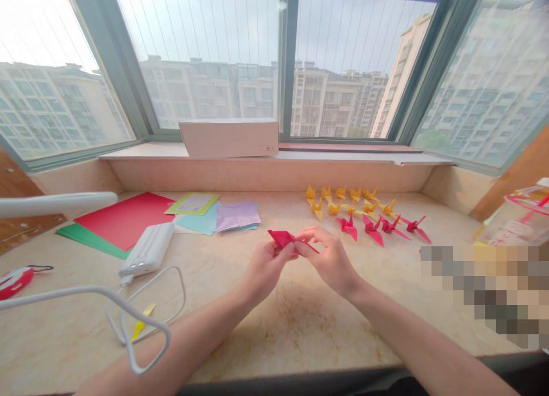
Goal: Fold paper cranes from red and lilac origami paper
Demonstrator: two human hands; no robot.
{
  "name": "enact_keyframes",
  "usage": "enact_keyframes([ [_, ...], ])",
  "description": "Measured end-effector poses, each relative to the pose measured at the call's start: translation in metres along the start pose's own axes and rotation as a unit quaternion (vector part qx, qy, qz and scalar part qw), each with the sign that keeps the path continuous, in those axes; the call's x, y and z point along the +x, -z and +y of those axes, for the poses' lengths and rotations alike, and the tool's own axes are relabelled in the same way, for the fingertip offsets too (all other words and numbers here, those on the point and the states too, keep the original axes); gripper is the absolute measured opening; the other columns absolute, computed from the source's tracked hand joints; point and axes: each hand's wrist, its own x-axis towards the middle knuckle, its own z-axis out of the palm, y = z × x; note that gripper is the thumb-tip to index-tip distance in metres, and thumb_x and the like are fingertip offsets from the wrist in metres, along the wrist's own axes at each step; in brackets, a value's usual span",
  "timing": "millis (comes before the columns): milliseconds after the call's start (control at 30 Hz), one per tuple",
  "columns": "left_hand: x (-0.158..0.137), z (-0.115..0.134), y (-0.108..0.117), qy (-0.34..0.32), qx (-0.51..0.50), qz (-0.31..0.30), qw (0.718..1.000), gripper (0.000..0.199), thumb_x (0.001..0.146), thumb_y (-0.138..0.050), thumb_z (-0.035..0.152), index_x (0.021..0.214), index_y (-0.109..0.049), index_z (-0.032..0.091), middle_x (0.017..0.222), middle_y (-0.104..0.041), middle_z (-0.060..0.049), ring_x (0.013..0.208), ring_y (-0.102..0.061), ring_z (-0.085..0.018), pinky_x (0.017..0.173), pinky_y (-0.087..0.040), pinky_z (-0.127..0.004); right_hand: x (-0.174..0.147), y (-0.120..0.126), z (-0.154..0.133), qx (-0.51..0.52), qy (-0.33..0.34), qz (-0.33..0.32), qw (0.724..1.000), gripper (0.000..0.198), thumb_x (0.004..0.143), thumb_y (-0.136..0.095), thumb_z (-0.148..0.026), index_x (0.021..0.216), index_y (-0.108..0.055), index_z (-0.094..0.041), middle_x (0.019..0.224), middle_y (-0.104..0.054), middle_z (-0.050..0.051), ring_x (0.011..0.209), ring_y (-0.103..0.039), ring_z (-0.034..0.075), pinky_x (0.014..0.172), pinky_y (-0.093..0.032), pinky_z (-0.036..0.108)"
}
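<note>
Between my two hands is a partly folded piece of red origami paper (282, 238), held above the counter. My left hand (269, 264) pinches it from the left with thumb and fingers. From the right, my right hand (325, 252) grips its other end, and a thin red point sticks out beneath the fingers. Some of the paper is hidden by my fingertips. Beyond my right hand stand several red paper cranes (373, 230) in a row, with several yellow paper cranes (334, 207) in rows behind them.
On the left lie red paper (132, 219), green paper (92, 240), and purple paper (238, 215) over blue sheets. A white power bank (148, 248) trails a looping white cable (146, 322). A red cutter (16, 282) sits far left, a plastic container (517, 219) right, a box (229, 139) on the sill.
</note>
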Motion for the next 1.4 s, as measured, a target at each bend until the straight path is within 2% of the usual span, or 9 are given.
enact_keyframes([
  [100, 0.000, 0.000, 0.000, -0.012, 0.012, -0.030, 0.999, 0.023, 0.082, -0.072, 0.032, 0.096, -0.075, 0.014, 0.097, -0.076, -0.010, 0.095, -0.069, -0.026, 0.091, -0.051, -0.039, 0.002, 0.002, 0.001, 0.021, -0.058, -0.008, 0.998, 0.016, 0.083, -0.069, -0.034, 0.091, -0.073, -0.020, 0.090, -0.072, 0.005, 0.085, -0.067, 0.021, 0.080, -0.051, 0.037],
  [233, 0.002, -0.002, 0.002, -0.023, 0.012, -0.061, 0.998, 0.022, 0.083, -0.071, 0.028, 0.101, -0.074, 0.016, 0.101, -0.076, -0.010, 0.097, -0.069, -0.026, 0.095, -0.049, -0.040, 0.005, 0.005, 0.001, 0.072, -0.153, -0.038, 0.985, 0.037, 0.077, -0.074, -0.039, 0.106, -0.071, -0.016, 0.084, -0.074, 0.007, 0.072, -0.068, 0.020, 0.068, -0.054, 0.035],
  [333, 0.003, -0.005, 0.004, -0.020, 0.000, -0.079, 0.997, 0.024, 0.082, -0.072, 0.028, 0.103, -0.074, 0.017, 0.104, -0.075, -0.010, 0.101, -0.069, -0.027, 0.098, -0.048, -0.041, 0.006, 0.008, 0.003, 0.072, -0.179, -0.048, 0.980, 0.037, 0.075, -0.075, -0.043, 0.100, -0.074, -0.016, 0.078, -0.073, 0.006, 0.066, -0.065, 0.019, 0.061, -0.052, 0.033],
  [667, 0.004, -0.005, 0.008, -0.049, 0.100, -0.107, 0.988, 0.025, 0.091, -0.060, 0.032, 0.106, -0.075, 0.018, 0.107, -0.075, -0.009, 0.105, -0.067, -0.027, 0.096, -0.048, -0.038, 0.005, 0.010, 0.003, -0.004, -0.131, -0.034, 0.991, 0.024, 0.076, -0.075, -0.040, 0.084, -0.073, -0.018, 0.071, -0.070, 0.004, 0.068, -0.063, 0.019, 0.061, -0.047, 0.030],
  [967, 0.000, 0.000, 0.004, -0.016, 0.040, -0.059, 0.997, 0.032, 0.090, -0.060, 0.042, 0.099, -0.076, 0.016, 0.097, -0.076, -0.010, 0.092, -0.070, -0.026, 0.095, -0.051, -0.042, -0.001, 0.004, 0.000, -0.022, -0.059, -0.018, 0.998, 0.017, 0.084, -0.067, -0.037, 0.087, -0.071, -0.021, 0.081, -0.072, 0.003, 0.076, -0.065, 0.020, 0.070, -0.048, 0.032],
  [1067, 0.000, 0.002, 0.004, -0.013, 0.033, -0.062, 0.997, 0.032, 0.090, -0.061, 0.043, 0.098, -0.076, 0.016, 0.097, -0.076, -0.010, 0.093, -0.071, -0.026, 0.095, -0.051, -0.042, -0.001, 0.003, 0.001, -0.016, -0.062, -0.019, 0.998, 0.015, 0.085, -0.067, -0.036, 0.088, -0.070, -0.021, 0.080, -0.072, 0.002, 0.075, -0.065, 0.019, 0.072, -0.047, 0.033],
  [1200, -0.002, 0.008, 0.004, -0.005, 0.000, -0.068, 0.998, 0.036, 0.089, -0.062, 0.045, 0.103, -0.074, 0.015, 0.103, -0.075, -0.012, 0.098, -0.070, -0.027, 0.097, -0.051, -0.043, 0.001, 0.005, 0.001, 0.006, -0.084, -0.010, 0.996, 0.017, 0.084, -0.069, -0.036, 0.090, -0.066, -0.021, 0.077, -0.069, 0.001, 0.069, -0.062, 0.018, 0.064, -0.047, 0.031],
  [1267, -0.002, 0.010, 0.004, 0.011, -0.024, -0.060, 0.998, 0.038, 0.089, -0.062, 0.046, 0.103, -0.073, 0.014, 0.104, -0.075, -0.013, 0.099, -0.070, -0.027, 0.097, -0.050, -0.043, 0.001, 0.006, 0.000, -0.006, -0.058, -0.008, 0.998, 0.012, 0.085, -0.068, -0.033, 0.087, -0.065, -0.021, 0.079, -0.069, 0.001, 0.071, -0.062, 0.018, 0.066, -0.048, 0.031],
  [1400, -0.003, 0.008, 0.002, 0.036, -0.080, -0.042, 0.995, 0.037, 0.088, -0.064, 0.046, 0.100, -0.073, 0.012, 0.104, -0.075, -0.014, 0.101, -0.070, -0.029, 0.098, -0.049, -0.045, 0.000, 0.007, -0.002, -0.041, 0.057, -0.023, 0.997, 0.007, 0.090, -0.062, -0.023, 0.089, -0.069, -0.022, 0.093, -0.068, 0.005, 0.088, -0.064, 0.020, 0.081, -0.050, 0.036],
])
